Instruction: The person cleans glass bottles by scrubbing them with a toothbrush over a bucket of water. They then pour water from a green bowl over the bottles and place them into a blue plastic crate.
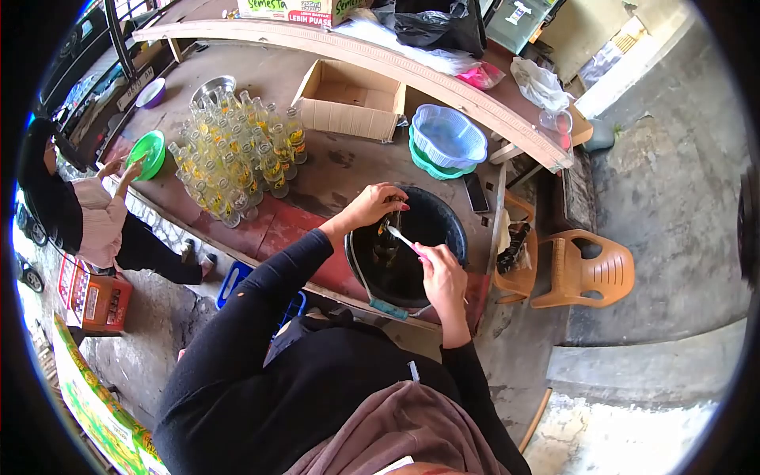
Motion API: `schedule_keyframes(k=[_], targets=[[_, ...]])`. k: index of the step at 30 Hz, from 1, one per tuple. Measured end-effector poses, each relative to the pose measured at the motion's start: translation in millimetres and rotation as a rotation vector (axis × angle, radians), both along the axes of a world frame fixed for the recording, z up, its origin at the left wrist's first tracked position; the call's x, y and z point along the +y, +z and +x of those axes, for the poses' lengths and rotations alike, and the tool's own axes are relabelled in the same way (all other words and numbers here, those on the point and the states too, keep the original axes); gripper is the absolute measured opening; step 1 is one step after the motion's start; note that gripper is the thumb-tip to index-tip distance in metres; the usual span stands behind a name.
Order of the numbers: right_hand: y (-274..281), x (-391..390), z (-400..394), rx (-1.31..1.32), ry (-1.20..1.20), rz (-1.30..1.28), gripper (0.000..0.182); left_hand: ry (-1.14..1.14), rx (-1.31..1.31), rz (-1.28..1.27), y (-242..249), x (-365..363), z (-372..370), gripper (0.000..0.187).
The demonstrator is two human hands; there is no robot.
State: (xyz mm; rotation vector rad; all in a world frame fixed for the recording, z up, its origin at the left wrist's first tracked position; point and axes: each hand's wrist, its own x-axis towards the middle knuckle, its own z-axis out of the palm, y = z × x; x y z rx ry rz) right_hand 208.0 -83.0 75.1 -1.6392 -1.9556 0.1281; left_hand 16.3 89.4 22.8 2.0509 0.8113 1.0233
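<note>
Over the black bucket (451, 231) on the bench (336, 162), the left hand (375, 207) grips a glass bottle (383, 234). The right hand (443, 279) holds a toothbrush (406, 241) up to it. More bottles (235, 152) stand close together.

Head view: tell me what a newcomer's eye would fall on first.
The dense cluster of glass bottles, left of centre on the table, stands out first. Next comes the black bucket near the middle, where the left hand holds a bottle and the right hand a white-and-pink brush.
</note>
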Motion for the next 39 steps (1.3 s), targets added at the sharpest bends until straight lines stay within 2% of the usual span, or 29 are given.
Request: schedule_keyframes(k=[1,4,6,8,10,12,14,15,17,21,23,25,27,29,30,31,33,35,37,39], targets=[[-8,4,0,-0.011,0.034,-0.003,0.022,-0.031,0.004,-0.015,0,-1,1,0.023],[-17,5,4,-0.165,0.161,-0.277,0.020,-0.003,-0.018,0.019,-15,2,3,0.025],[-14,10,3,-0.107,0.158,-0.214,0.022,0.007,-0.052,0.033,-17,5,4,0.025],[-5,15,1,-0.002,0.081,-0.117,0.021,-0.001,-0.087,-0.105,-16,1,2,0.026],[2,23,4,-0.006,0.029,-0.041,0.021,-0.027,-0.112,-0.121,-18,1,1,0.025],[-5,21,3,-0.055,0.067,-0.133,0.021,-0.053,-0.135,-0.130,-22,1,0,0.025],[-12,17,1,-0.186,0.149,-0.260,0.020,-0.032,-0.047,0.076,-28,3,2,0.024],[-18,16,0,-0.228,0.182,-0.249,0.021,-0.022,-0.064,0.073,-32,0,4,0.024],[-4,15,-5,-0.092,0.201,-0.173,0.024,0.037,0.029,0.052,-25,-5,3,0.021],[10,23,6,-0.094,0.037,-0.032,0.024,0.007,-0.052,0.102,-33,1,5,0.019],[0,23,16,-0.126,0.065,-0.111,0.028,-0.036,-0.052,0.045,-31,1,3,0.017],[1,22,15,-0.308,0.247,-0.200,0.029,-0.039,-0.074,0.070,-30,1,4,0.016],[11,21,6,-0.181,0.171,-0.125,0.030,-0.058,-0.071,0.058,-30,1,4,0.016],[22,24,4,-0.165,0.062,-0.083,0.030,-0.075,-0.041,0.072,-26,-1,5,0.016],[21,28,8,-0.155,0.085,-0.061,0.029,-0.065,-0.035,0.077,-25,-4,4,0.016],[12,31,16,-0.176,0.089,-0.087,0.025,-0.057,-0.030,0.088,-22,-6,3,0.016],[2,26,30,-0.327,0.114,-0.314,0.021,-0.072,-0.017,0.107,-19,-8,2,0.017],[6,22,30,-0.243,0.102,-0.319,0.020,-0.065,-0.012,0.125,-17,-9,3,0.019],[12,16,33,0.025,-0.024,-0.283,0.021,-0.062,0.018,0.125,-18,-8,3,0.020],[-12,22,45,0.221,-0.105,-0.141,0.024,-0.068,-0.001,0.106,-16,-10,1,0.022]])
